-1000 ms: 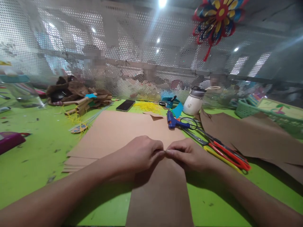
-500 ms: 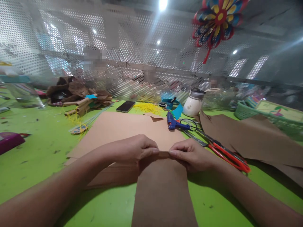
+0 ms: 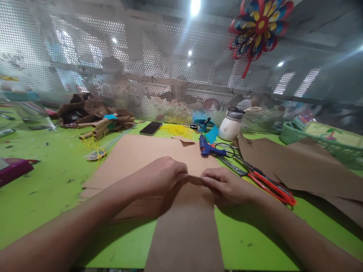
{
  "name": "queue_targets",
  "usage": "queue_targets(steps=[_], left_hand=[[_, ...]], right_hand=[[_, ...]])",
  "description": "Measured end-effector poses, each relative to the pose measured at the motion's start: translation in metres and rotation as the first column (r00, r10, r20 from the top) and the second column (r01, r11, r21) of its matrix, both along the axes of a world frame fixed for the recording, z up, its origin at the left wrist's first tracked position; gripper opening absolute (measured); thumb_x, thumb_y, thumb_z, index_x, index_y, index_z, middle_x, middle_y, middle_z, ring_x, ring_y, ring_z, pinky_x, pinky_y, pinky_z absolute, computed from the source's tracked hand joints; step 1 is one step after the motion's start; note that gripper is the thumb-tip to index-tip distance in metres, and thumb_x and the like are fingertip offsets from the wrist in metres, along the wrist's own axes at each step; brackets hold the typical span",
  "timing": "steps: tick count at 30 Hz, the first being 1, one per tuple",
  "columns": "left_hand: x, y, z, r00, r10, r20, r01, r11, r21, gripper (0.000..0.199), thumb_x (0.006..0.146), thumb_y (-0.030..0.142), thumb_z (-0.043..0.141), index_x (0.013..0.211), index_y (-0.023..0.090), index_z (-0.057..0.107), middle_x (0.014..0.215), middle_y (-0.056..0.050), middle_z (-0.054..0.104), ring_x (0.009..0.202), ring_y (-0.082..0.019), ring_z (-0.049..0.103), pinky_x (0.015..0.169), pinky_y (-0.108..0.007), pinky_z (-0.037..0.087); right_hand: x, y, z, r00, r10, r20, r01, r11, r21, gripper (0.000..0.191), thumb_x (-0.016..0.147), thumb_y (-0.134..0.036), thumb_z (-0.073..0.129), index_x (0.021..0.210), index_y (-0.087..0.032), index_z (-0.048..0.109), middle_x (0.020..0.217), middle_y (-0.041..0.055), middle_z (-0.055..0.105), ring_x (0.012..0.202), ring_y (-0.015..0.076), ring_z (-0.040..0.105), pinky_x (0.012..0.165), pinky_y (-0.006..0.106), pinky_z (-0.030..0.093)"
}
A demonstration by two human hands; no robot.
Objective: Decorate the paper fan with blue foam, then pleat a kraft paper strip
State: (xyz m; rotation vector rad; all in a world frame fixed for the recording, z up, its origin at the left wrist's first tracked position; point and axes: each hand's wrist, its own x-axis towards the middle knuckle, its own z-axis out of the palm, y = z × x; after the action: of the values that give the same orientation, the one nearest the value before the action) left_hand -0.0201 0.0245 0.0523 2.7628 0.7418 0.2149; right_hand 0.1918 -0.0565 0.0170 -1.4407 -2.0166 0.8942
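A long strip of brown kraft paper (image 3: 187, 234) runs from between my hands down past the near table edge. Its far end is folded into a narrow band. My left hand (image 3: 167, 175) pinches the left end of that fold, and my right hand (image 3: 222, 185) pinches the right end between thumb and fingers. Beneath and behind my hands lies a stack of lighter brown paper sheets (image 3: 127, 155). A blue glue gun (image 3: 208, 146) rests beyond my right hand, near scissors with red handles (image 3: 272, 187).
Large brown paper (image 3: 283, 162) and a green basket (image 3: 320, 145) are at the right. Behind stand a white jar (image 3: 231, 124), a phone (image 3: 151, 128) and yellow shreds (image 3: 178, 131). Crumpled brown paper (image 3: 85, 109) and a purple object (image 3: 15, 170) are at the left.
Both hands have moved slightly up, still pinching the folded end. The fold now tilts down to the right, and the strip's near part has shifted left.
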Motion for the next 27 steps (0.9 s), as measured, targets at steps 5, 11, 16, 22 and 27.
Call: queue_targets(steps=[5, 11, 16, 22, 27], left_hand=[[-0.007, 0.017, 0.003, 0.996, 0.011, 0.092, 0.023, 0.934, -0.356, 0.031, 0.083, 0.042, 0.051, 0.069, 0.016, 0.06, 0.059, 0.001, 0.057, 0.055, -0.011, 0.048, 0.054, -0.022, 0.034], [-0.015, 0.029, 0.0, 0.982, 0.038, 0.182, 0.106, 0.689, -0.717, 0.035, 0.081, 0.048, 0.055, 0.07, 0.015, 0.054, 0.064, 0.003, 0.051, 0.058, -0.011, 0.05, 0.059, -0.024, 0.043], [-0.01, 0.024, -0.003, 0.977, 0.104, 0.186, 0.065, 0.683, -0.728, 0.04, 0.076, 0.052, 0.06, 0.066, 0.015, 0.052, 0.06, 0.004, 0.049, 0.06, -0.011, 0.051, 0.06, -0.025, 0.044], [-0.007, 0.016, -0.001, 0.969, 0.105, 0.225, 0.104, 0.65, -0.753, 0.037, 0.075, 0.05, 0.062, 0.069, 0.015, 0.054, 0.061, 0.003, 0.051, 0.059, -0.011, 0.05, 0.058, -0.024, 0.043], [-0.009, 0.017, -0.003, 0.938, 0.191, 0.29, 0.148, 0.536, -0.831, 0.04, 0.083, 0.053, 0.053, 0.078, 0.014, 0.057, 0.067, 0.002, 0.052, 0.062, -0.01, 0.048, 0.06, -0.024, 0.041]], right_hand=[[0.006, 0.0, 0.002, 0.99, 0.043, -0.132, -0.059, 0.991, -0.12, 0.038, 0.092, -0.048, 0.041, 0.072, -0.018, 0.051, 0.057, -0.0035, 0.047, 0.051, 0.0098, 0.042, 0.049, 0.021, 0.033], [0.012, 0.001, -0.001, 0.979, 0.008, -0.206, -0.04, 0.987, -0.156, 0.037, 0.091, -0.049, 0.043, 0.072, -0.018, 0.052, 0.056, -0.0044, 0.044, 0.051, 0.01, 0.04, 0.049, 0.021, 0.032], [0.006, 0.002, -0.004, 0.989, -0.034, -0.143, 0.019, 0.994, -0.104, 0.03, 0.087, -0.044, 0.052, 0.08, -0.016, 0.061, 0.064, -0.0014, 0.053, 0.056, 0.011, 0.044, 0.051, 0.022, 0.034], [-0.003, 0.003, -0.005, 0.99, -0.074, -0.12, 0.078, 0.997, 0.025, 0.029, 0.087, -0.041, 0.053, 0.075, -0.015, 0.061, 0.067, -0.0006, 0.053, 0.061, 0.0113, 0.045, 0.054, 0.022, 0.034], [-0.001, 0.003, -0.016, 0.913, -0.158, -0.377, 0.109, 0.983, -0.149, 0.033, 0.084, -0.047, 0.057, 0.073, -0.016, 0.055, 0.062, -0.0032, 0.046, 0.053, 0.0093, 0.04, 0.049, 0.022, 0.03]])
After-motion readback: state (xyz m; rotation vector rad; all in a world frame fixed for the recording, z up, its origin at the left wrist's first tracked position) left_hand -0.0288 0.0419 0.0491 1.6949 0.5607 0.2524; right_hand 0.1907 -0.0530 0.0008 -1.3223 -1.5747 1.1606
